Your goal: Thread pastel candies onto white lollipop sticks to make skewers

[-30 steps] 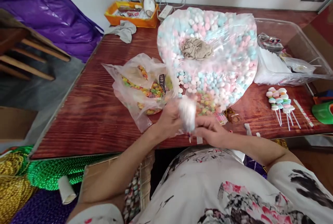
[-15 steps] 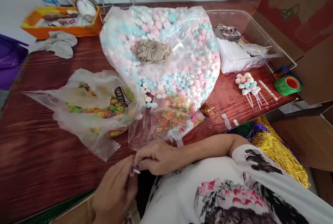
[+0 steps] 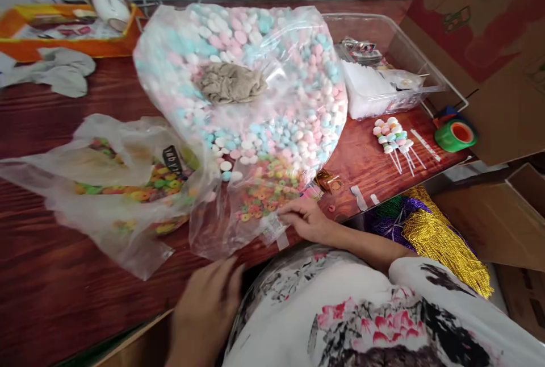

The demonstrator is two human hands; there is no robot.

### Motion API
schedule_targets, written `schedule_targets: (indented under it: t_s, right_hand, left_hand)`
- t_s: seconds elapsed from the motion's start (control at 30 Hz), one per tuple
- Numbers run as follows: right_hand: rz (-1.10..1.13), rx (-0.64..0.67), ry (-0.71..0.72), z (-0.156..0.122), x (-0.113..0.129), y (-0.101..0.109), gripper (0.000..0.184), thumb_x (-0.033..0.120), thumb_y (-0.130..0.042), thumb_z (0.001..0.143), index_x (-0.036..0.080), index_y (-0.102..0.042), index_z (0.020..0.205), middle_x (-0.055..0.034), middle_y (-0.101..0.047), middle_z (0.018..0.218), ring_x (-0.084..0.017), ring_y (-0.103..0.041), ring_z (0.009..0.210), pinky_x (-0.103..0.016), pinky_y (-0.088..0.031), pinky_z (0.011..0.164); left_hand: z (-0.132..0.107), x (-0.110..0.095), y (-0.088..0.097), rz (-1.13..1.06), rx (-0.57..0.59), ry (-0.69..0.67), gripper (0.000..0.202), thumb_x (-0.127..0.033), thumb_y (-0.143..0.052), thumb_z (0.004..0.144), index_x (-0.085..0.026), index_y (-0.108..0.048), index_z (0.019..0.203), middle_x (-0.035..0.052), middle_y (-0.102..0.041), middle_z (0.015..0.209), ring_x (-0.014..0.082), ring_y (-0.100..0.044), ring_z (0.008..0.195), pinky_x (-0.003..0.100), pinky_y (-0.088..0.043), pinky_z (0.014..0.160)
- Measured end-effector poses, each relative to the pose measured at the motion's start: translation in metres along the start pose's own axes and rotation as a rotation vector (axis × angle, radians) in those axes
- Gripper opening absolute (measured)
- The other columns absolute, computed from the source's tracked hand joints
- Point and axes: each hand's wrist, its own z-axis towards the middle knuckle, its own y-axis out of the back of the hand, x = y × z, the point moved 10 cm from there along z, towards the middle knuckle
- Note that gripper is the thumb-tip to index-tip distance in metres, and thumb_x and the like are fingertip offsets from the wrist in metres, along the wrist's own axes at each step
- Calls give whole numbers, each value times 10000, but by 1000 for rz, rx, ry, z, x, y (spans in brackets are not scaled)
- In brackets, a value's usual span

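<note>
A dark red, wood-grained counter [image 3: 97, 282] is seen from above. At its near edge, the thumb and forefinger of the right hand [image 3: 307, 220] are set against a clear plastic flap with fine print [image 3: 272, 228]; whether the flap is pinched or only touched cannot be told. Just beyond those fingers and a little to their left, a clear, thin plastic bag of small orange, green and yellow rings [image 3: 268, 191] is laid at the front of a large clear sack of pastel pink, blue and white discs [image 3: 238, 142].

The left hand [image 3: 206, 307] is blurred by motion, low at the counter's edge, its fingers extended; whether anything is held in it cannot be told. Ahead of it and to its left, a cloudy white plastic bag with brighter rings inside [image 3: 123, 174] is spread out. Well off to the right of the right hand, a cluster of pastel discs on thin white sticks [image 3: 392, 140] is laid down.

The step in hand is judged to be a reach — the flap being felt for or handled. A light, sure pinch seems called for, with the loose plastic kept flat.
</note>
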Motion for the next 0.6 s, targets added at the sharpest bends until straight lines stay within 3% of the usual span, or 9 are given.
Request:
schedule_targets:
  t_s: [0.1, 0.13, 0.2, 0.27, 0.33, 0.43, 0.5, 0.6]
  right_hand:
    - [-296, -292, -6, -10, -8, 90, 215, 198, -482, 920, 197, -695, 947, -52, -729, 843, -171, -650, 771, -307, -518, 773]
    - [-481, -337, 0, -16, -6, 120, 216, 181, -501, 902, 206, -706, 967, -59, -737, 873, -189, -651, 824, -332, -507, 825]
    - [-859, -472, -61, -36, -3, 191, 210, 184, -533, 875, 201, -723, 963, -84, -741, 896, -224, -637, 849, -361, -485, 828]
    - [-1147, -604, -256, -62, -11, 260, 214, 202, -532, 885, 186, -733, 955, -113, -740, 935, -245, -629, 871, -363, -466, 799]
    - [-1355, -618, -433, -83, -26, 305, 237, 248, -568, 873, 180, -733, 1029, -145, -729, 1035, -281, -624, 937, -377, -444, 796]
    - [-1376, -564, -563, -98, -54, 329, 235, 256, -580, 858, 166, -747, 995, -144, -743, 895, -281, -650, 859, -372, -445, 760]
    - [-1211, -595, -504, -94, -63, 325, 233, 274, -565, 869, 167, -755, 953, -120, -750, 816, -252, -668, 785, -354, -471, 737]
    - [-890, -734, -313, -76, -57, 321, 246, 334, -580, 874, 180, -748, 967, -89, -771, 885, -219, -692, 785, -329, -520, 737]
  left_hand:
    - [71, -77, -63, 52, 63, -279, 140, -223, -563, 923, -165, -687, 953, 86, -705, 887, 225, -629, 817, 347, -499, 757]
    - [87, -92, -77, 107, 72, -299, 150, -228, -563, 917, -152, -688, 948, 103, -699, 898, 245, -623, 841, 364, -494, 754]
    - [105, -107, -97, 209, 110, -307, 171, -223, -554, 907, -127, -691, 939, 124, -676, 879, 272, -602, 836, 391, -482, 736]
    - [107, -107, -106, 295, 157, -301, 189, -170, -532, 898, -97, -692, 967, 142, -661, 883, 283, -587, 829, 400, -470, 706]
    - [101, -102, -109, 353, 184, -315, 220, -81, -501, 880, -78, -690, 994, 154, -658, 898, 279, -583, 820, 392, -458, 675]
    - [97, -96, -105, 355, 129, -385, 234, -16, -482, 868, -85, -693, 942, 131, -645, 825, 255, -577, 772, 379, -459, 670]
    - [97, -94, -96, 292, 37, -448, 199, -36, -500, 881, -109, -685, 876, 97, -618, 744, 240, -572, 734, 368, -461, 666]
    - [96, -92, -84, 212, -64, -512, 139, -88, -553, 896, -151, -659, 834, 57, -601, 691, 214, -563, 681, 344, -440, 633]
